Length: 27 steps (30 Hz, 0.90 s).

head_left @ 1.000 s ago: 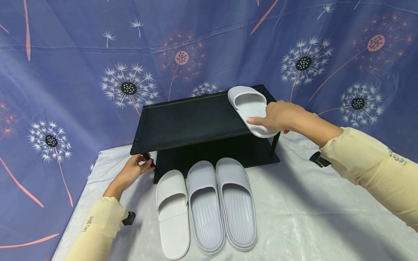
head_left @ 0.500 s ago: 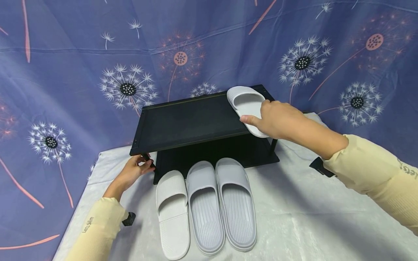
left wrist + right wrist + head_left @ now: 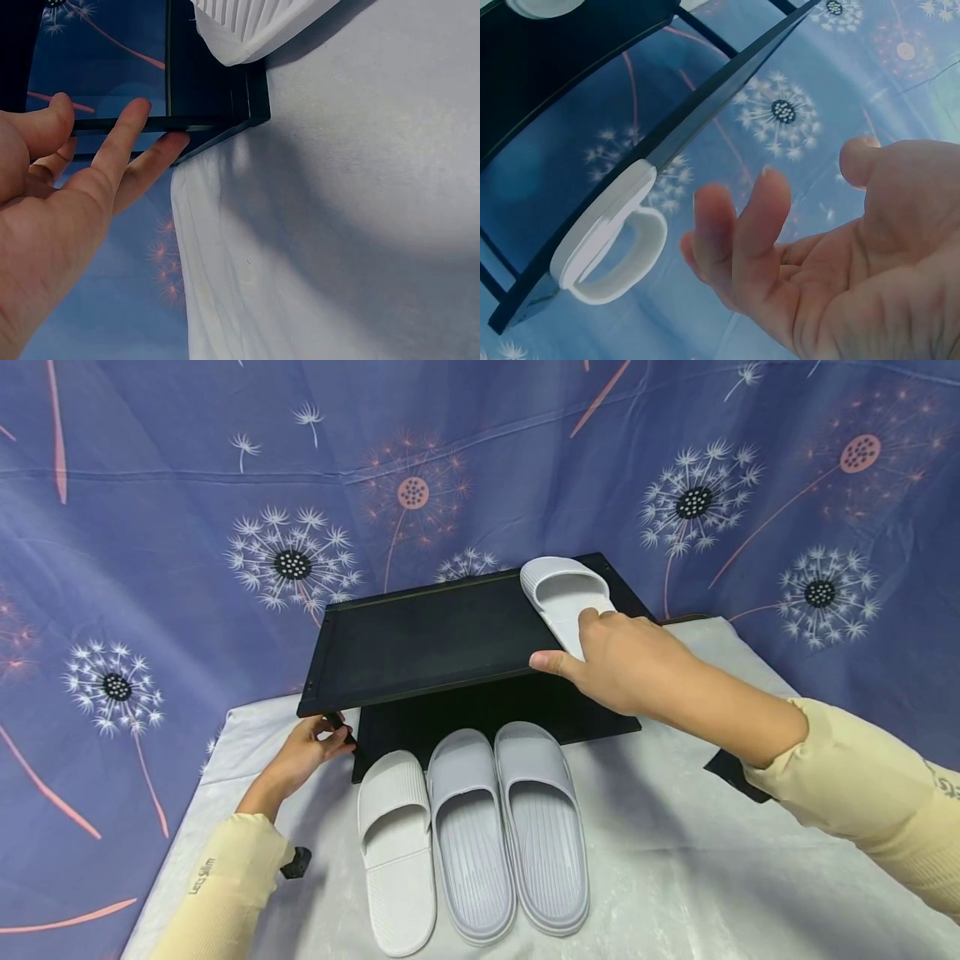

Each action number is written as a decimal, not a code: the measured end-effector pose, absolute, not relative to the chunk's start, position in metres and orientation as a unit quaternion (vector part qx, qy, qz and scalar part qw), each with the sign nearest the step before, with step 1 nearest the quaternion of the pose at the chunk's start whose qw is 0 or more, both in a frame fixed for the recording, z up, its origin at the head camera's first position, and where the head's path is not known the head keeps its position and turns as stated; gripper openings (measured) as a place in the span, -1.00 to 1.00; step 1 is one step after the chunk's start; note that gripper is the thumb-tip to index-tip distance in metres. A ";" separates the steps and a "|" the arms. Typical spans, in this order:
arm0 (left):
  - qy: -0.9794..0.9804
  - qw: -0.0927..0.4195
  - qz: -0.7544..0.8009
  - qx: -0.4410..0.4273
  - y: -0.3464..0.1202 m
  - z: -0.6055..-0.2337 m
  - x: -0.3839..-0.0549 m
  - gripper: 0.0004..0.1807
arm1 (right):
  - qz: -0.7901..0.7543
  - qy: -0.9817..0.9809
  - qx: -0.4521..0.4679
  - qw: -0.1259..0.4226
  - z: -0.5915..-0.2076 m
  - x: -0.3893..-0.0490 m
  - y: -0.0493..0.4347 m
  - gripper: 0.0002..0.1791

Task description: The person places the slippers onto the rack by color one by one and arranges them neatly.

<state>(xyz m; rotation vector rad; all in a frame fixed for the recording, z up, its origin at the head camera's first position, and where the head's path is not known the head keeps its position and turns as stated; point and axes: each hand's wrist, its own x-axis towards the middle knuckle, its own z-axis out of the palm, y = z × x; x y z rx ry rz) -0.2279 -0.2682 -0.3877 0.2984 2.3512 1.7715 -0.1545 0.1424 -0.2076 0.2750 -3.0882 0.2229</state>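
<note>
A black two-tier shoe rack (image 3: 427, 639) stands in front of the curtain. On its upper shelf, at the right end, lies a white slipper (image 3: 551, 578) with its toe to the back. My right hand (image 3: 630, 660) is over the slipper's heel end in the head view. From the right wrist, my loosely curled fingers (image 3: 761, 214) appear apart from the slipper, with nothing in them. My left hand (image 3: 300, 756) holds the rack's front left leg (image 3: 161, 122) between thumb and fingers, under the upper shelf.
Before the rack, a white slipper (image 3: 401, 893) and two grey slippers (image 3: 476, 868) lie side by side on the white cloth (image 3: 675, 877), toes toward the rack. Behind rises a blue dandelion-print curtain (image 3: 510, 460).
My right hand has let go of the white slipper and shifted left and nearer over its heel. The slipper stays on the upper shelf, and my left hand keeps its place.
</note>
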 end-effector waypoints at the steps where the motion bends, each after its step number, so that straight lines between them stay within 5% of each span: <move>1: 0.791 0.092 0.596 0.100 -0.268 -0.388 -0.228 -0.59 | 0.071 -0.993 0.091 0.015 -0.208 -0.153 0.141 0.07; 27: 0.795 0.093 0.591 0.096 -0.270 -0.389 -0.229 -0.63 | 0.139 -0.979 0.147 -0.040 -0.229 -0.135 0.111 -0.03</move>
